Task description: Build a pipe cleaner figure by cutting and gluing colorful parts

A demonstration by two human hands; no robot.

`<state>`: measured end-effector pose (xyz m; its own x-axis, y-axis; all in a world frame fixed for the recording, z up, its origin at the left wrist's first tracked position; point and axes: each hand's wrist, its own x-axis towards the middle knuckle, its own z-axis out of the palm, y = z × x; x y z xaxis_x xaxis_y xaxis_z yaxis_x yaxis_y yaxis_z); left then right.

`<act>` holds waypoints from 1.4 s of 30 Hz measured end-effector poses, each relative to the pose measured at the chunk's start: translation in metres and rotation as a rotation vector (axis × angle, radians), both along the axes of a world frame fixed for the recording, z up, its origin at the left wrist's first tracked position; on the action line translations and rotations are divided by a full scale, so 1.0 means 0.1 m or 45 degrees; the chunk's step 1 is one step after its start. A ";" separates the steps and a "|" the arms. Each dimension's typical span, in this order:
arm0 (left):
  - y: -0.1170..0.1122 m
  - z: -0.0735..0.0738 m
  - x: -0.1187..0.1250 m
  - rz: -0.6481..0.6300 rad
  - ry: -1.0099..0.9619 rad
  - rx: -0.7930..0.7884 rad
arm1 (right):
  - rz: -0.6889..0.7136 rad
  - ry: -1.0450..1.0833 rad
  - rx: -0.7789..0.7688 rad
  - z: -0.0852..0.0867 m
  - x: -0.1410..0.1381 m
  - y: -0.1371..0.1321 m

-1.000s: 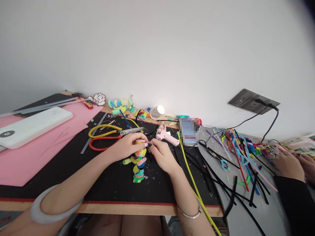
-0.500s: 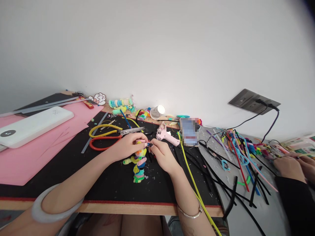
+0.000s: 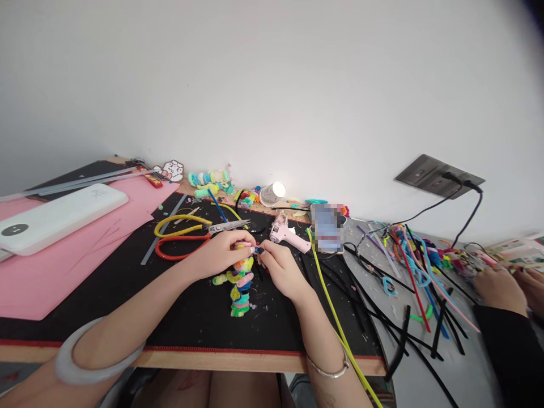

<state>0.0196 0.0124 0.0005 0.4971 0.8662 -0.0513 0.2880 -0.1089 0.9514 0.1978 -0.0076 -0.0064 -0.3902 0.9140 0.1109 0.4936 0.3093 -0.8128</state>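
A colourful figure of coiled pipe cleaners (image 3: pixel 241 286) hangs or lies below my fingers on the black mat (image 3: pixel 191 317). My left hand (image 3: pixel 225 249) is closed round its top end. My right hand (image 3: pixel 276 262) pinches at the same end with the fingertips close to those of the left; a small dark blue bit shows between them, too hidden to name. Just left of my hands lie scissors (image 3: pixel 182 247) with red and yellow handles. A pink hot glue gun (image 3: pixel 289 233) rests behind my right hand.
A white device (image 3: pixel 63 218) lies on pink sheets (image 3: pixel 42 294) at left. A paper cup (image 3: pixel 272 194) and a phone (image 3: pixel 327 228) stand behind. Black pipe cleaners (image 3: pixel 403 334) and a long yellow one (image 3: pixel 329 303) stretch across the right. Another person's hands (image 3: pixel 501 289) work at far right.
My hands and the pipe cleaner figure hold nearly the same place. At far right the other person's hands have shifted slightly.
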 end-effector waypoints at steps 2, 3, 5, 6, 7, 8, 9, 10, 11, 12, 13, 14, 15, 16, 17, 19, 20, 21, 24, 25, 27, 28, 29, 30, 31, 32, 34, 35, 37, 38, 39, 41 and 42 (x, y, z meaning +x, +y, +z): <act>0.00 0.00 0.00 -0.001 0.005 0.003 | 0.006 0.003 0.002 0.00 0.00 0.00; 0.00 0.01 0.00 -0.001 0.005 0.001 | 0.007 0.003 0.002 0.00 0.00 0.00; 0.00 0.01 0.00 -0.009 -0.004 -0.009 | 0.009 0.004 -0.001 0.00 0.00 0.00; 0.00 0.01 0.00 -0.013 -0.008 -0.014 | 0.006 0.008 -0.001 0.00 0.00 0.00; -0.01 0.01 0.00 -0.016 -0.012 -0.018 | 0.005 0.011 -0.002 0.00 0.00 0.00; -0.01 0.01 0.00 -0.018 -0.016 -0.020 | 0.005 0.012 -0.004 0.00 0.00 0.00; -0.01 0.01 0.00 -0.018 -0.018 -0.019 | 0.005 0.013 -0.003 0.00 0.00 0.00; -0.01 0.01 0.00 -0.016 -0.018 -0.018 | 0.005 0.012 -0.003 0.00 0.00 0.00; -0.01 0.01 0.00 -0.014 -0.018 -0.016 | 0.006 0.010 -0.004 0.00 0.00 0.00; -0.01 0.00 -0.01 -0.012 -0.017 -0.018 | 0.008 0.008 -0.004 0.00 0.00 0.00; -0.01 0.00 -0.01 -0.011 -0.016 -0.021 | 0.008 0.008 -0.005 0.00 0.00 0.00; -0.01 0.00 -0.01 -0.007 -0.016 -0.026 | 0.007 0.008 -0.005 0.00 0.00 0.00; -0.01 0.00 -0.01 -0.003 -0.019 -0.029 | 0.009 0.008 -0.006 0.00 0.00 0.00; -0.01 0.00 -0.01 -0.001 -0.024 -0.033 | 0.010 0.008 -0.007 0.00 0.00 0.00; -0.01 -0.01 -0.01 0.001 -0.032 -0.036 | 0.009 0.009 -0.006 0.00 0.00 0.00; -0.01 -0.01 0.00 -0.004 -0.043 -0.043 | 0.009 0.009 -0.005 -0.01 0.00 0.00; -0.01 -0.01 0.00 -0.005 -0.048 -0.047 | 0.008 0.009 -0.005 -0.01 0.00 0.00; -0.01 -0.01 0.00 -0.005 -0.051 -0.051 | 0.008 0.009 -0.007 -0.01 0.00 0.00; -0.01 -0.02 -0.01 -0.007 -0.054 -0.052 | 0.016 0.009 -0.014 0.00 0.00 0.00; 0.00 -0.02 -0.01 -0.011 -0.053 -0.053 | 0.018 0.010 -0.014 0.00 0.00 0.00; 0.00 -0.03 -0.01 -0.023 -0.047 -0.057 | 0.022 0.008 -0.016 0.01 0.00 0.00; 0.00 -0.04 -0.01 -0.026 -0.043 -0.053 | 0.023 0.005 -0.017 0.01 0.00 0.00; 0.01 -0.05 -0.01 -0.024 -0.037 -0.046 | 0.022 0.003 -0.018 0.00 0.00 0.00; 0.01 -0.05 -0.01 -0.022 -0.030 -0.038 | 0.020 0.002 -0.019 0.00 0.00 0.00; 0.01 -0.06 -0.01 -0.019 -0.024 -0.030 | 0.018 0.002 -0.019 0.00 0.00 0.00; 0.01 -0.06 -0.01 -0.018 -0.019 -0.025 | 0.017 0.004 -0.020 0.00 0.00 0.00; 0.01 -0.06 -0.01 -0.014 -0.014 -0.020 | 0.014 0.010 -0.019 0.00 0.00 0.00; 0.01 -0.06 -0.01 -0.015 -0.012 -0.021 | 0.013 0.012 -0.019 0.00 0.00 0.00; 0.01 -0.05 -0.02 -0.014 -0.007 -0.020 | 0.010 0.012 -0.017 0.01 0.00 0.00; 0.01 -0.05 -0.02 -0.014 -0.005 -0.021 | 0.009 0.011 -0.017 0.01 0.00 0.00; 0.01 -0.05 -0.02 -0.015 -0.005 -0.022 | 0.012 0.008 -0.019 0.02 0.00 0.00; 0.01 -0.05 -0.02 -0.014 -0.002 -0.019 | 0.019 0.005 -0.022 0.02 0.00 0.00; 0.02 -0.05 -0.02 -0.013 -0.001 -0.013 | 0.024 0.003 -0.024 0.02 0.00 0.00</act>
<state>0.0173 0.0141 -0.0048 0.5062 0.8603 -0.0599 0.2861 -0.1020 0.9528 0.1974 -0.0080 -0.0040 -0.4068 0.9086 0.0945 0.4858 0.3027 -0.8200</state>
